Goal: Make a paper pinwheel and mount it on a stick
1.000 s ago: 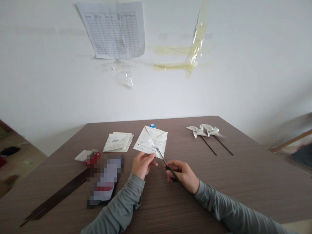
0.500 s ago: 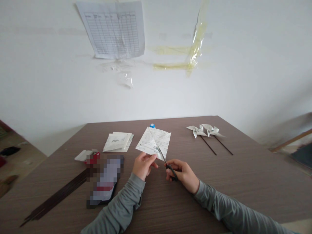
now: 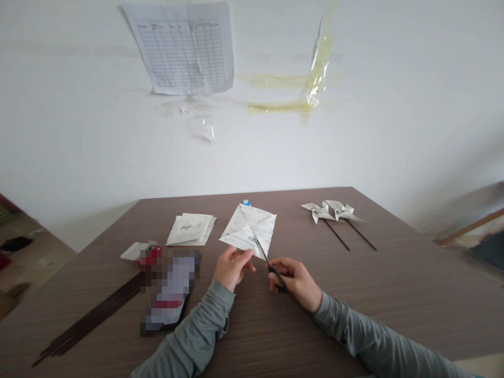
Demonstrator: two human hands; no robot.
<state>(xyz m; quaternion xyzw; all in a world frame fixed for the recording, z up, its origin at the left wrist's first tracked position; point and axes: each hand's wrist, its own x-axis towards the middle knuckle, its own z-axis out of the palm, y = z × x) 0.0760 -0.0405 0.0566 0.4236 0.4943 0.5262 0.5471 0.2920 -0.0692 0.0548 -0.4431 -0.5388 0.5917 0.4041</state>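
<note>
A square sheet of printed paper [image 3: 252,226] with diagonal creases is pinched at its near edge by my left hand [image 3: 232,266], thumb on top. My right hand [image 3: 295,278] grips black-handled scissors [image 3: 277,277], fingers curled round the handles. The scissor blades lie over the paper's near right corner and point toward its middle. Just behind the sheet, a small blue-and-white object [image 3: 246,202] shows only in part.
Two paper pinwheels [image 3: 319,211] on dark sticks lie at the right. On the left are stacked paper squares [image 3: 190,229], a small red-and-white box [image 3: 147,253], a bundle of dark sticks [image 3: 94,317] and a blurred-out phone [image 3: 171,294]. A wall [image 3: 252,157] stands behind the table.
The far part of the paper has shifted up very slightly. Both hands and the scissors stay practically in the same place.
</note>
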